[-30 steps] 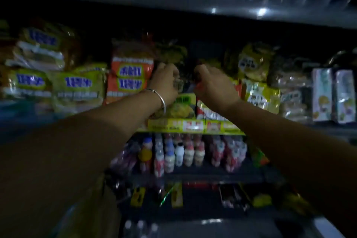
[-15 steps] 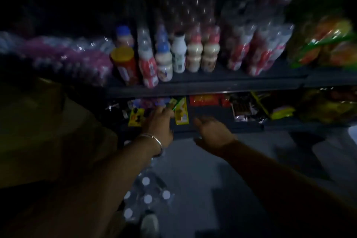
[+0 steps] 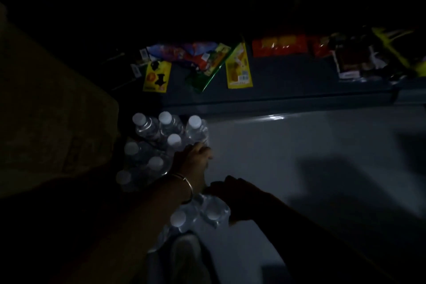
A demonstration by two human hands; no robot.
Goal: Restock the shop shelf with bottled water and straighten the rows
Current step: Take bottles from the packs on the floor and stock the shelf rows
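A shrink-wrapped pack of water bottles [image 3: 149,143] with white caps stands on the floor at the lower left. My left hand [image 3: 192,159], a bangle on its wrist, reaches into the pack's right side, fingers curled against a bottle [image 3: 197,130]. My right hand [image 3: 230,191] lies in deep shadow just right of that wrist, over the near bottles [image 3: 213,211]. Its grip is too dark to read. The bottom shelf [image 3: 276,99] runs across the view above the pack.
Flat snack packets lie on the bottom shelf: a yellow one [image 3: 156,75], a green one [image 3: 207,69], another yellow one [image 3: 238,67] and red ones [image 3: 280,45]. A tan cardboard box [image 3: 57,110] stands left of the pack. Grey floor [image 3: 311,145] spreads right. A shoe [image 3: 186,251] shows below.
My view dropped from the upper snack shelves to the floor. Both hands came down from the shelf to the bottle pack.
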